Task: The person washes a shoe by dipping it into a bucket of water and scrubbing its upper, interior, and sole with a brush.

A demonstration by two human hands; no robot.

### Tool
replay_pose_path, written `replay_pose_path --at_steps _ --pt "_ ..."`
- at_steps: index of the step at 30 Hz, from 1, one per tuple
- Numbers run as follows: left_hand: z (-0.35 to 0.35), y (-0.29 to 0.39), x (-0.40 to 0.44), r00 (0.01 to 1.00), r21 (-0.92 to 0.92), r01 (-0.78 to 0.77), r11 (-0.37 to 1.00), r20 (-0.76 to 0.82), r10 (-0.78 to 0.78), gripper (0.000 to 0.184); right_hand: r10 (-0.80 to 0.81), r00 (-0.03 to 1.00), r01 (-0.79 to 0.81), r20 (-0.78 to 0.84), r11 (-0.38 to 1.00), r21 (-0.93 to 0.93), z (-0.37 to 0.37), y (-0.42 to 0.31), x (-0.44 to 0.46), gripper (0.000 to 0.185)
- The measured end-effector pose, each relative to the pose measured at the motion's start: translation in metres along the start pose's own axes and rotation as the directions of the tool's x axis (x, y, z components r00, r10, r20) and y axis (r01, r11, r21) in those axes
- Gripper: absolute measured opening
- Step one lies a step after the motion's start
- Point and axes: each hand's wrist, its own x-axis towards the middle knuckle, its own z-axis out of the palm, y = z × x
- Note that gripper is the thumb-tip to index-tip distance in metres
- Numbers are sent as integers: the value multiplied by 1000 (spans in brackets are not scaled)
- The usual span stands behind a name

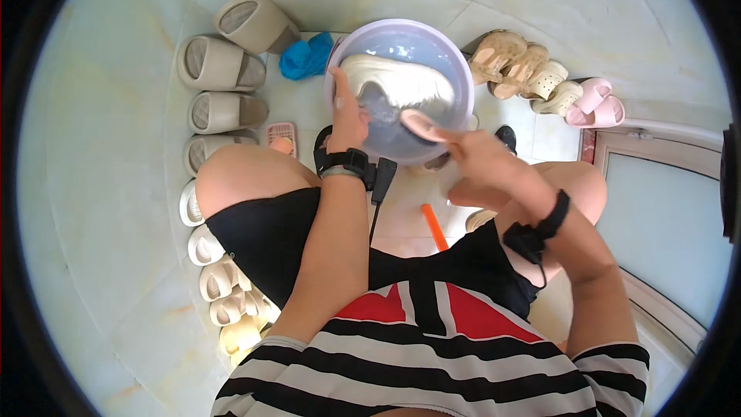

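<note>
A pale lilac basin of cloudy water stands on the floor in front of me. Inside it lies a white shoe, partly in the water. My left hand is at the basin's left side, with its thumb and fingers round the near left end of the shoe. At the basin's near right, my right hand is closed round the handle of a small pale brush. The brush head is over the water, below the shoe and apart from it. Motion blurs the right hand slightly.
Beige slippers line the left wall. Beside the basin are a blue plastic bag and a pink soap dish. Clogs and sandals stand at the right, near a glazed door. An orange stick lies between my legs.
</note>
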Motion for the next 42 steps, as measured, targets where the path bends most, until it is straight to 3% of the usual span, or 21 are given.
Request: replay_pose_path --at_steps 2,6,8,9,11,12,14,15,17,18,21,22,24,25,27,28,31,34,38,40,42 --pt "3 20 -14 985 77 45 996 164 -58 93 14 998 -14 -67 1000 -4 -15 15 -13 39" --pt "11 36 -17 998 470 8 883 53 -37 83 36 979 -11 -202 992 124 -30 32 -23 36" --pt "9 41 -17 942 828 -279 487 136 307 67 139 955 -102 -262 983 152 -33 37 -23 37" --pt "18 40 -26 938 838 -285 465 145 314 67 141 952 -95 -272 980 174 -31 41 -22 37" --pt "40 30 -41 624 627 -667 403 174 762 49 91 921 -52 -380 992 112 -27 48 -21 30" --pt "49 35 -42 619 630 -673 386 195 761 49 101 915 -54 -390 990 131 -27 50 -21 30" --pt "73 43 -39 788 702 -588 402 384 481 54 134 922 -96 -363 988 121 -27 52 -23 29" --pt "79 36 -28 785 702 -593 394 397 475 54 145 918 -103 -368 986 133 -29 53 -25 29" --pt "87 10 -2 749 911 -411 25 323 578 80 185 913 -158 -362 982 103 -35 53 -29 28" --pt "87 1 1 709 892 -451 -10 365 603 93 193 910 -160 -368 980 118 -38 55 -30 28" --pt "73 -22 -10 749 934 -334 -130 347 564 91 277 914 -243 -295 959 148 -44 62 -35 33" --pt "68 -29 -15 746 930 -336 -147 358 562 91 272 911 -230 -311 959 164 -44 64 -38 33" --pt "53 -48 -20 752 944 -296 144 137 644 85 271 908 -217 -321 957 193 -43 70 -43 32" --pt "46 -57 -20 752 947 -293 128 146 643 85 252 910 -201 -329 963 181 -41 74 -44 31" --pt "28 -75 -14 826 788 -214 578 -171 538 78 245 910 -189 -335 963 191 -40 80 -47 30" --pt "15 -78 -9 918 649 -256 717 -69 390 75 231 906 -175 -356 968 182 -41 82 -49 29" --pt "23 -83 -8 946 511 -115 852 -204 251 70 212 887 -148 -410 972 181 -40 88 -51 29" --pt "39 -64 -16 956 703 -33 711 -185 228 71 206 891 -133 -406 971 200 -37 91 -49 30" --pt "35 -62 0 974 778 -99 621 -54 222 74 200 924 -140 -325 970 200 -45 91 -51 31" --pt "38 -53 -5 904 953 -298 55 263 338 70 180 911 -104 -371 971 216 -39 95 -48 31" --pt "53 -33 -13 941 978 -206 -16 203 270 70 154 895 -61 -418 972 229 -36 94 -48 31"
